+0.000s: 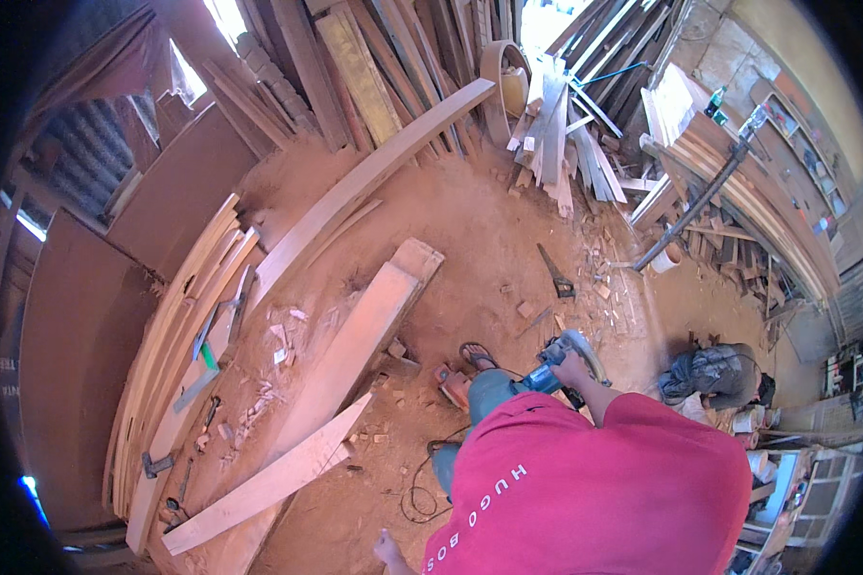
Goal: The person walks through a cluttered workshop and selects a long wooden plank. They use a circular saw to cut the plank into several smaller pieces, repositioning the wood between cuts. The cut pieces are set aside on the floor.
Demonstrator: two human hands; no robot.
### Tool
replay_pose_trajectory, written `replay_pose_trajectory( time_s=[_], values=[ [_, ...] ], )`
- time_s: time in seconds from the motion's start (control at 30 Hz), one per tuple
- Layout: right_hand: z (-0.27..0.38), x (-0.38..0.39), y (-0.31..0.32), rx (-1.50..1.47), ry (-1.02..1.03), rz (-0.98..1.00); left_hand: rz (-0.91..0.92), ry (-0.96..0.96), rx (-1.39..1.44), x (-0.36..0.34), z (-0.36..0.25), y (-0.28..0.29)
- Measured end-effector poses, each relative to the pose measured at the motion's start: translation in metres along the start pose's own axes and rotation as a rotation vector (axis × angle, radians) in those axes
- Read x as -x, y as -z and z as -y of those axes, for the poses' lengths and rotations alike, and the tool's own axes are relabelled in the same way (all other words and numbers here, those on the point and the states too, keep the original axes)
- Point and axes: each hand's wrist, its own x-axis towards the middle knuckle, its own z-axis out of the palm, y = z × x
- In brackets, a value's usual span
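My right hand (572,370) is closed around the handle of a blue circular saw (542,378), whose rounded guard points up and to the right. The saw is beside my right leg, apart from the boards. My left hand (387,550) hangs low near the bottom edge, holding nothing, its fingers partly visible and loosely apart. Left of it, a short curved board (268,487) lies across a long thick plank (345,337). A dark cord (414,498) loops on the floor near my feet.
Stacked curved boards (177,335) stand at left, with a hammer (156,466) on the nearby plank. A long curved beam (374,172) extends behind. A handsaw (556,275) lies on the dusty floor. Timber leans at the back; more curved boards (758,206) rest at right.
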Motion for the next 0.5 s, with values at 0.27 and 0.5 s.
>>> replay_pose_trajectory(
  time_s=[0.27,0.5],
  values=[
    [-0.045,0.087,-0.041,-0.353,-0.373,0.110,0.027,-0.213,0.271,-0.004,-0.084,-0.065],
    [-0.106,0.137,-0.098,-0.352,-0.553,-0.168,0.318,-0.648,0.091,0.003,-0.234,-0.020]
  ],
)
